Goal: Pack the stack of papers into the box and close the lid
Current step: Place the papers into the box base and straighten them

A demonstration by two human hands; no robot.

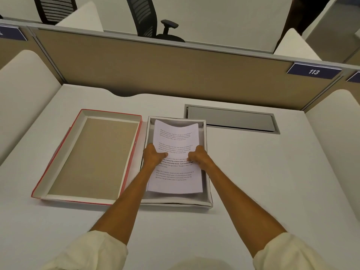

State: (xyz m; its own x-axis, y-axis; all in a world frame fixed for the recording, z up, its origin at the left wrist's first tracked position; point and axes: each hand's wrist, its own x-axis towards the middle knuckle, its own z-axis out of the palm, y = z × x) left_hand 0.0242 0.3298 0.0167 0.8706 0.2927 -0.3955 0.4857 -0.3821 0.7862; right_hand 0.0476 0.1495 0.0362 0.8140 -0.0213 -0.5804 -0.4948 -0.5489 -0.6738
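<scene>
So: white desk (pixel 272 182) in a cubicle, tan partition (pixel 175 75) along the far edge, rounded white side panels L and R. Grey cable hatch (pixel 231 119) set flush in the desk, far right of the box. Blue "113" plate (pixel 314 71) on the partition top rail, far right; part of a 2nd blue plate far left. Beyond the partition: 2 black office chairs, one w/ armrest visible (pixel 155 18).

Count: 1 box (pixel 208 191), 1 lid (pixel 85 156), 1 stack of papers (pixel 176 137), 2 hands.

Box is white, open, centre of desk, long side running near-far. Lid lies upside down just left of it, red outer walls, brown inside, nearly touching the box.

Stack of papers sits inside the box footprint, printed side up, far end bowed upward, near end low by the near wall. Can't tell if it's fully seated on the floor of the box.

Left hand (pixel 153 155) grasping the stack's left edge, thumb on top of the page. Right hand (pixel 198 155) clenched on the right edge, same height. Cream sleeves rolled up on both arms at the near edge of view
</scene>
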